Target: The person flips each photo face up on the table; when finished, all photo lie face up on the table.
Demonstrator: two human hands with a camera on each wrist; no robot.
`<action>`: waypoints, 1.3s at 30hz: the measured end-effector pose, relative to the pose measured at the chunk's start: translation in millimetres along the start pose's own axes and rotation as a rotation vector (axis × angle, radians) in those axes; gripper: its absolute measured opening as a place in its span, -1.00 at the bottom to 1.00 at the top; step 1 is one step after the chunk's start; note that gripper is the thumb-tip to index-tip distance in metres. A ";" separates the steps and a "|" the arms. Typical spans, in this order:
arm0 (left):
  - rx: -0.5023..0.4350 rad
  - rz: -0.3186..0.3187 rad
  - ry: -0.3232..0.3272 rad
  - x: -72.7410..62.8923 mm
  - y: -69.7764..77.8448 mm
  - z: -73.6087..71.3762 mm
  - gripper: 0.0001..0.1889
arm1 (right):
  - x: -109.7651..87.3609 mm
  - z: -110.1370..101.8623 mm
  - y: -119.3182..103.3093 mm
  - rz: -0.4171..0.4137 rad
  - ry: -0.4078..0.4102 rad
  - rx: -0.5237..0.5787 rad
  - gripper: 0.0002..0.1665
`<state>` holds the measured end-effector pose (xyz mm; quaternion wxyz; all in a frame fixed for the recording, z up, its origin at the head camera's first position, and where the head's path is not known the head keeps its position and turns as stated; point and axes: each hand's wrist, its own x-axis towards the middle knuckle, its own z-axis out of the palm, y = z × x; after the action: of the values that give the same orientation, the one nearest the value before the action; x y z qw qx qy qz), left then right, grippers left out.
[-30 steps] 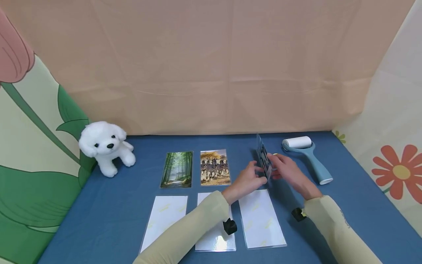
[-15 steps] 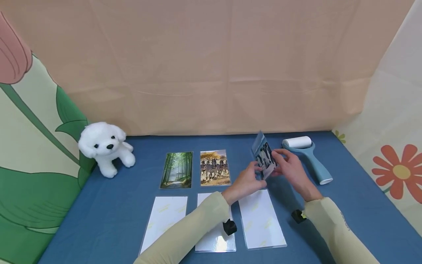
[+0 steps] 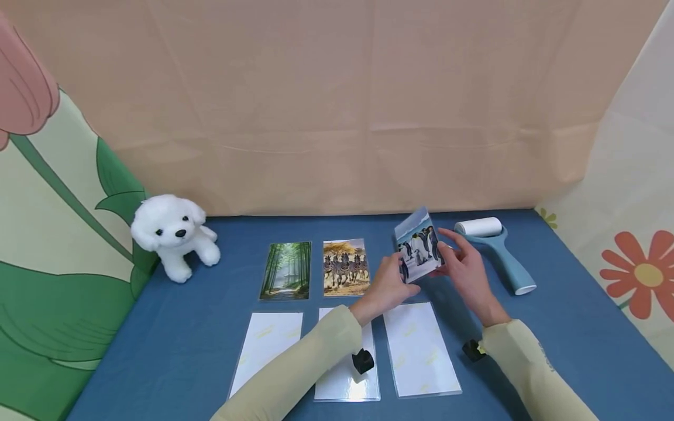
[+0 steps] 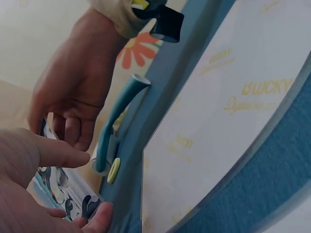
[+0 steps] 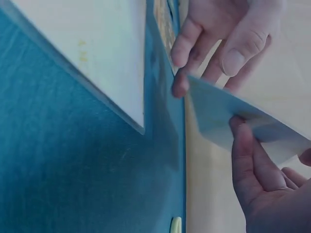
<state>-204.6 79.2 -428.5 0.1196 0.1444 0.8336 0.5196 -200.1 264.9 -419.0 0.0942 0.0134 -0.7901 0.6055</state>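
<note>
A photo card of penguins (image 3: pixel 418 245) is tilted up off the table, its picture toward the head camera. My right hand (image 3: pixel 466 278) pinches its right side, thumb over the picture and fingers behind; the right wrist view shows those fingertips against the plain back of the card (image 5: pixel 243 121). At the lower left edge of the card is my left hand (image 3: pixel 387 286), its fingers spread and loosely bent, with fingertips close to the corner. In the left wrist view, the left hand (image 4: pixel 29 179) covers part of the penguin picture.
A forest photo (image 3: pixel 286 271) and a zebra photo (image 3: pixel 346 268) lie flat in the back row. Three white sheets in clear sleeves lie nearer, the right one (image 3: pixel 421 351) below my hands. A blue-handled lint roller (image 3: pixel 500 254) lies at right, a white plush dog (image 3: pixel 174 234) at left.
The penguin card has turned from nearly edge-on to facing the head camera, swung round by my right hand. My left hand has shifted slightly left.
</note>
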 end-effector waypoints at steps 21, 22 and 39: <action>0.162 -0.078 0.111 1.3 -8.3 -18.7 0.07 | -6.2 -2.2 15.2 -0.006 -0.062 -0.267 -0.43; 0.164 -0.073 0.113 1.2 -8.9 -19.4 0.06 | -6.2 -2.4 15.6 0.001 -0.079 -0.287 -0.40; 0.513 -0.025 0.169 -6.5 -15.0 -22.4 -0.19 | -1.1 0.5 19.8 0.009 -0.288 -0.489 -0.03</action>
<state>-208.2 51.9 -432.0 0.0154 0.1158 0.9468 0.2999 -201.7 269.5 -438.2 -0.0214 0.0725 -0.9180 0.3894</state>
